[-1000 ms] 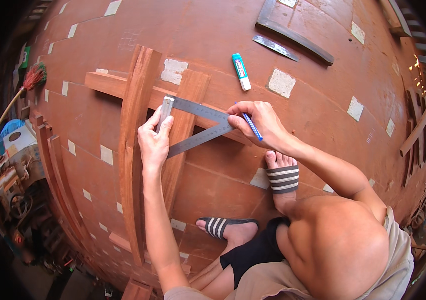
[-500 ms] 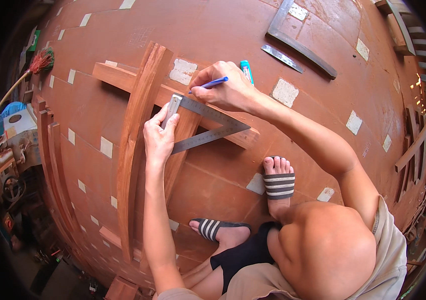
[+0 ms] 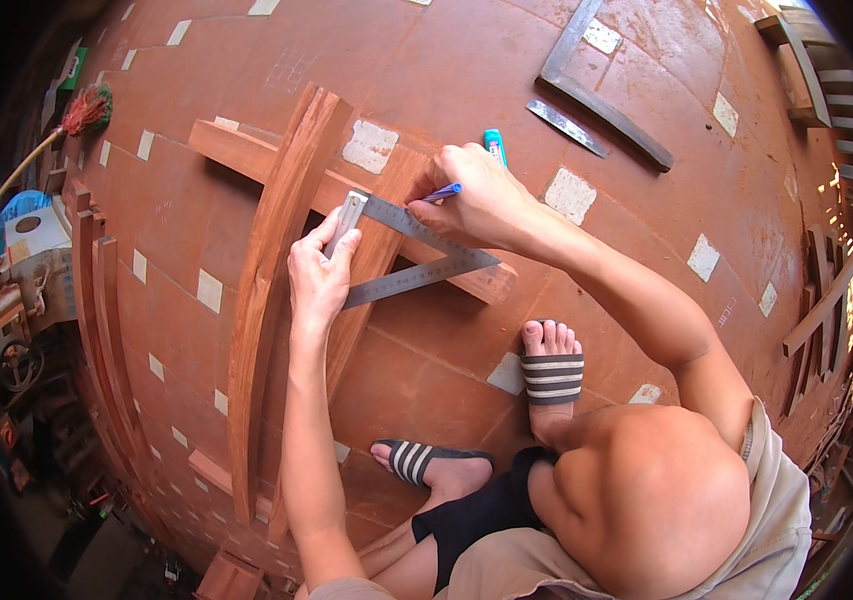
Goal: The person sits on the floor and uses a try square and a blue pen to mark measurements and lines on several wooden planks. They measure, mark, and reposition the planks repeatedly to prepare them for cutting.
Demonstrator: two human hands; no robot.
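Observation:
My left hand (image 3: 318, 278) grips the pale stock of a steel triangular set square (image 3: 469, 262), which lies across a reddish-brown wooden beam (image 3: 344, 345). In my right hand (image 3: 476, 195) is a blue pen (image 3: 443, 192), its tip hidden behind the fingers, close to the upper edge of the square's blade. A second long beam (image 3: 274, 260) runs beside the first, just left of my left hand. Both rest over a crosspiece (image 3: 231, 150) that slants down to the right under the square.
Past my right hand lies a small teal container (image 3: 493, 147). Farther off are a large metal L-shaped square (image 3: 606, 105) and a flat metal blade (image 3: 568, 128). Long timbers (image 3: 96, 290) and a broom (image 3: 86, 108) are at left; slatted woodwork (image 3: 796, 65) stands at far right.
My right hand and the pen have slid right and slightly down along the square's upper edge. My left hand still holds the square in place. The whole view has shifted slightly.

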